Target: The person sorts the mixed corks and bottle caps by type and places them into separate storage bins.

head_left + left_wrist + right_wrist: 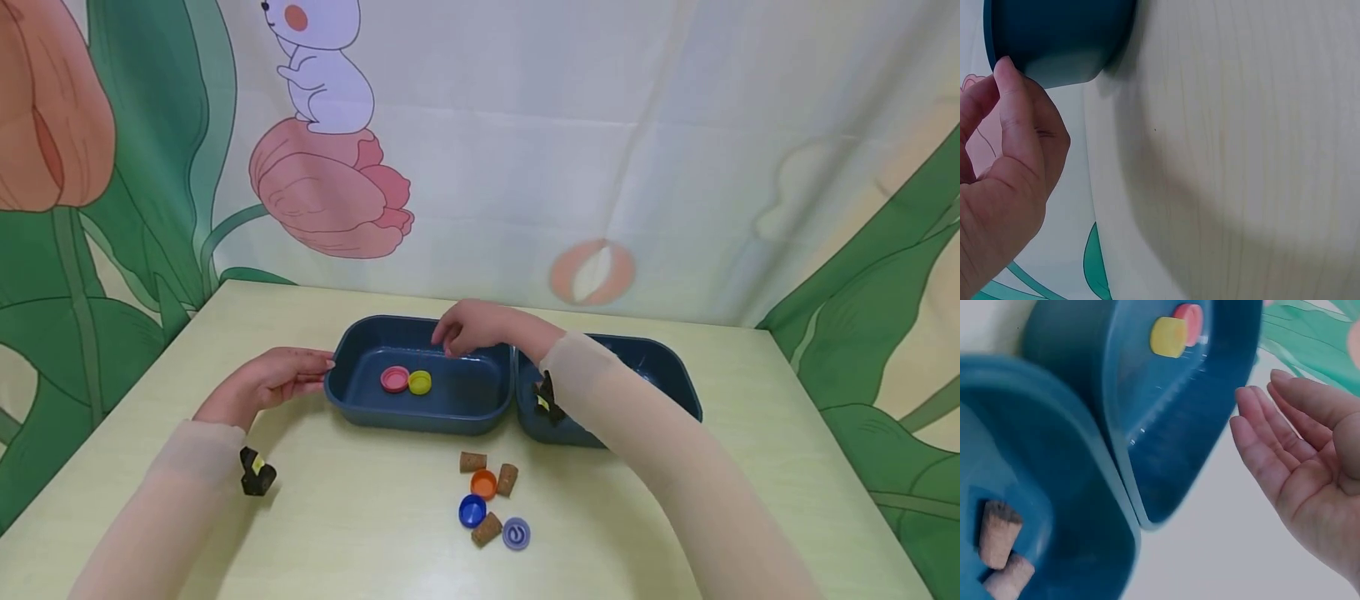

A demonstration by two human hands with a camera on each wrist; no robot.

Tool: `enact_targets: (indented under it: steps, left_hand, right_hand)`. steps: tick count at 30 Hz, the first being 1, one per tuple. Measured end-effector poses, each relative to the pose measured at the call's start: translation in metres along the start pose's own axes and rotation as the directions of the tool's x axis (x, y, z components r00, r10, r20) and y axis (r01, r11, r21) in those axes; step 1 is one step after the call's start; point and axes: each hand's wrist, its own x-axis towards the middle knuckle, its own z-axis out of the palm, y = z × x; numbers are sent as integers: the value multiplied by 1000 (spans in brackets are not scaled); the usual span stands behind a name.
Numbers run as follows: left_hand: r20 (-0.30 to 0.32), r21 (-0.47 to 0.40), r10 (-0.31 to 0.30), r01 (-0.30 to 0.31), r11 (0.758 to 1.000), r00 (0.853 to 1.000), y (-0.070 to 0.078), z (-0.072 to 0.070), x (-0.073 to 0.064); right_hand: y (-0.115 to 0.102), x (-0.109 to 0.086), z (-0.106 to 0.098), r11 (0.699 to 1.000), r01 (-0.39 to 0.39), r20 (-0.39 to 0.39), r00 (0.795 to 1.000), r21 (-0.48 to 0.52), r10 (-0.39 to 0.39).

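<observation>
At the left end of the left blue tray (420,422), my left hand (281,379) pinches the rim. The left wrist view shows the thumb (1013,106) at the tray's edge. My right hand (474,327) hovers over the right part of that tray, fingers loosely bent and holding nothing. A pink bottle cap (394,379) and a yellow bottle cap (420,382) lie side by side inside it. Beside it stands the right blue tray (678,375), partly hidden by my right arm. Inside that one, the right wrist view shows two corks, one cork (1000,534) touching another cork (1011,577).
In front of the trays on the pale table (360,517) lie an orange cap (483,484), a dark blue cap (472,511), a lilac cap (516,533) and three corks (487,530). A printed curtain (487,167) hangs behind the table.
</observation>
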Motion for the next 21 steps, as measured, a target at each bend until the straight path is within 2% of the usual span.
enact_targets:
  steps: [5,10,21]
  left_hand:
    - [2,12,7,-7,1000,1000,2,1,0]
    - [5,-2,9,-9,1000,1000,2,3,-1]
    - [-6,3,3,-3,1000,1000,3,4,-3]
  right_hand:
    - [3,-24,-11,996,65,-85,995,52,-61]
    - [-3,-54,-15,993,106,-157,983,47,-98]
    - [-8,-116,0,986,127,-276,957,107,-93]
